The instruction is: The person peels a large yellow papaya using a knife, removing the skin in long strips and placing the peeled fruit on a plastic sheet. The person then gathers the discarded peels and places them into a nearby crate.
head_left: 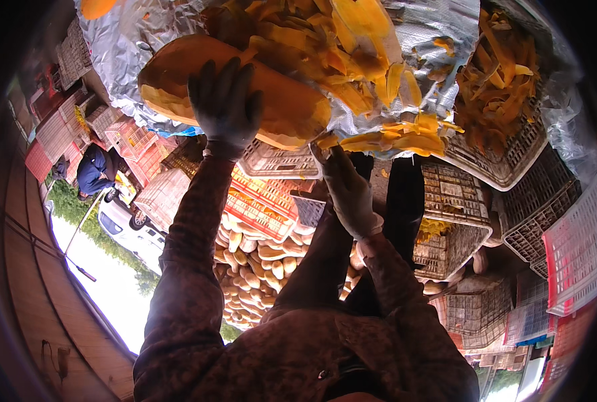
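A large, long squash [283, 100], its orange flesh mostly bare of skin, lies on a silvery plastic sheet [122, 60]. My left hand [225, 103], in a dark glove, grips the squash from above with fingers spread over it. At the right end of the squash, my right hand [346, 188], in a pale glove, is closed on a small hand tool [320, 151], seemingly a peeler; the fingers hide most of it. A strip of orange peel shows by that hand. Long peelings [308, 50] are heaped on the sheet right behind the squash.
A crate [524, 151] full of peelings stands at the right. Stacked plastic crates [454, 201] flank my legs. Many whole squashes [258, 271] lie piled on the ground. At the left, a person in blue [94, 168] bends near crates, with a white vehicle [127, 233] beyond.
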Demonstrator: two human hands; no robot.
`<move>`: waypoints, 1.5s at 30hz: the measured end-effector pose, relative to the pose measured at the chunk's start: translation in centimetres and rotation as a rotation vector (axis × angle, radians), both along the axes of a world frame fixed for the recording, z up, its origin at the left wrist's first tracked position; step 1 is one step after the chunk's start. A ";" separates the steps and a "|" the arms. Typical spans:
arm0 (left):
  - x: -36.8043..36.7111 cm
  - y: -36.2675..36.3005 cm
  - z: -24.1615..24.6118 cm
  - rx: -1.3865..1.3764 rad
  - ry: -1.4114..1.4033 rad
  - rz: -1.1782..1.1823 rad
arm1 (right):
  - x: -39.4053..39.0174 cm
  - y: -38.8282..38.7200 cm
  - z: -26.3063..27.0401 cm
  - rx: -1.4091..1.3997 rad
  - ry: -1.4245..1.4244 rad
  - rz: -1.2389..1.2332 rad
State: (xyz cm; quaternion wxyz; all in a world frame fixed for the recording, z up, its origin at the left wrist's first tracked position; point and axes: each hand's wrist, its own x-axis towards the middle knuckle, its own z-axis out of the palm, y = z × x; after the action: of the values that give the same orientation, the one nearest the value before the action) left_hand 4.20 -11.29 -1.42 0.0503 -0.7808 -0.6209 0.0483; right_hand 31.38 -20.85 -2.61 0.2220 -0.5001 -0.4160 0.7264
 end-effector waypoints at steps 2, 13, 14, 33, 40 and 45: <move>0.5 1.2 -0.3 0.016 -0.025 -0.018 | -1.5 5.9 -0.9 0.256 -0.099 0.089; 1.3 1.4 0.6 -0.059 -0.052 -0.056 | 0.7 1.0 -1.0 0.750 -0.429 0.292; 1.3 1.4 0.6 -0.065 -0.064 -0.062 | 0.8 0.7 -0.7 0.720 -0.436 0.332; 2.2 4.0 0.6 -0.082 -0.030 -0.157 | 3.5 1.2 -1.7 0.430 -0.448 0.011; 3.5 5.6 -0.8 -0.040 -0.019 -0.186 | -1.9 3.6 -1.1 0.776 -0.435 0.143; 4.6 6.6 0.1 -0.089 0.083 -0.196 | 6.9 -1.3 -4.4 0.653 -0.633 0.270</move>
State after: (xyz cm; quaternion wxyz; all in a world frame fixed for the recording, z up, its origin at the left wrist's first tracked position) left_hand 8.82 -4.72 -1.29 0.0458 -0.8365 -0.5362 0.1030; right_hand 38.33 -22.14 -7.06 0.1335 -0.5426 -0.7309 0.3919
